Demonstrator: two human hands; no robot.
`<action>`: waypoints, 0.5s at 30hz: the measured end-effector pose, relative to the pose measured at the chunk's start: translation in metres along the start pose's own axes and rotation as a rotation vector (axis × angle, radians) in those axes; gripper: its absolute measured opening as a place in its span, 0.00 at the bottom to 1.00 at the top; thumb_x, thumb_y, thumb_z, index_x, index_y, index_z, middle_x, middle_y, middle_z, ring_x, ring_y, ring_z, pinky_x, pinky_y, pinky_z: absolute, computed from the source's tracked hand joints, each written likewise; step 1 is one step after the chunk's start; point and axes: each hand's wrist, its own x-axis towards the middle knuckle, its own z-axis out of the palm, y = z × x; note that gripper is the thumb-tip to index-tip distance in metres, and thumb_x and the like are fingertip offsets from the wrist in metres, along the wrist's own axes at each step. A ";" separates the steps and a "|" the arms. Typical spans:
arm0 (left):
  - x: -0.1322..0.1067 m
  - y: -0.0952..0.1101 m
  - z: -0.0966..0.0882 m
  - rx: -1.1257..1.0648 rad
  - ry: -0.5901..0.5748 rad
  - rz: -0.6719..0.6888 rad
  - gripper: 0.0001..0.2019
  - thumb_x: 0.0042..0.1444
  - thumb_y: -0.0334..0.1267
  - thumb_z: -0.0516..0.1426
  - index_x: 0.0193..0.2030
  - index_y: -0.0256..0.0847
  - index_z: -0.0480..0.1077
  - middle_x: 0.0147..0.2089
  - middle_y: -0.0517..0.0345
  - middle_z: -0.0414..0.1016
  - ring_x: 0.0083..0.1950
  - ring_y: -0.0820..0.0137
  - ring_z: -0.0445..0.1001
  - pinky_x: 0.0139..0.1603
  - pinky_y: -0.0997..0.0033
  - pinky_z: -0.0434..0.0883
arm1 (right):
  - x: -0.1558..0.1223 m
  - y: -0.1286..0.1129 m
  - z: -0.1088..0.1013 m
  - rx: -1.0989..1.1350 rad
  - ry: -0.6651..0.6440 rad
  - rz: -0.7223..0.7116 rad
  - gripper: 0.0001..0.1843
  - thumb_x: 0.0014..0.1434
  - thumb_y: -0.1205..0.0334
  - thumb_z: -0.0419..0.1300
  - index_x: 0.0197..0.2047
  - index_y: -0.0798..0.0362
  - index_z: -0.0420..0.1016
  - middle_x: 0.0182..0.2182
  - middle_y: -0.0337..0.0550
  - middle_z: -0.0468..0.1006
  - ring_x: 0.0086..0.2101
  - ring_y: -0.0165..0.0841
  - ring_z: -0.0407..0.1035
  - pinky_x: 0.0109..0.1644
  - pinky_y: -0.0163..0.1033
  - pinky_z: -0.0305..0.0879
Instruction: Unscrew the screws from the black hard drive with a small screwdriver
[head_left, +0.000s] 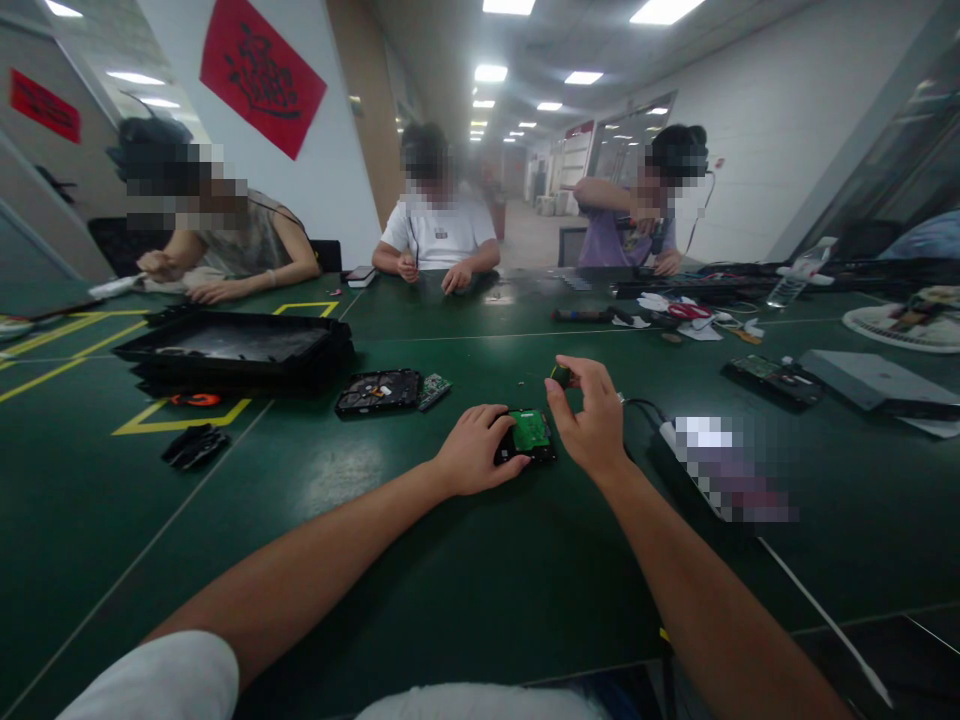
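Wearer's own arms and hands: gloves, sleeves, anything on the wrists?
No gloves: left hand and right hand are bare, forearms too. No watch or band shows on either wrist. A white short sleeve covers the left upper arm; the right sleeve is out of view.

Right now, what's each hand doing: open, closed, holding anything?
Left hand: closed on the hard drive, green board up.
Right hand: pinching a small dark object above the drive; cannot tell what it is.

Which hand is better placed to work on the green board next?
Right, probably: the right hand pinches a small dark tool just above the green board; the left hand holds its left edge.
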 end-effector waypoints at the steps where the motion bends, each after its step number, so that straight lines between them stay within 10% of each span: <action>1: 0.000 0.000 0.000 0.001 0.001 0.001 0.30 0.62 0.60 0.58 0.62 0.39 0.69 0.64 0.39 0.70 0.66 0.48 0.69 0.67 0.44 0.67 | 0.000 -0.001 0.000 -0.011 0.009 -0.003 0.17 0.69 0.56 0.61 0.59 0.47 0.73 0.49 0.50 0.76 0.49 0.42 0.73 0.51 0.51 0.76; 15: 0.000 -0.002 0.002 -0.013 0.015 0.009 0.30 0.61 0.61 0.59 0.61 0.40 0.70 0.64 0.39 0.70 0.65 0.47 0.70 0.67 0.42 0.67 | 0.000 -0.002 -0.001 0.010 -0.006 0.008 0.18 0.69 0.55 0.61 0.60 0.47 0.72 0.51 0.51 0.76 0.49 0.43 0.73 0.52 0.51 0.76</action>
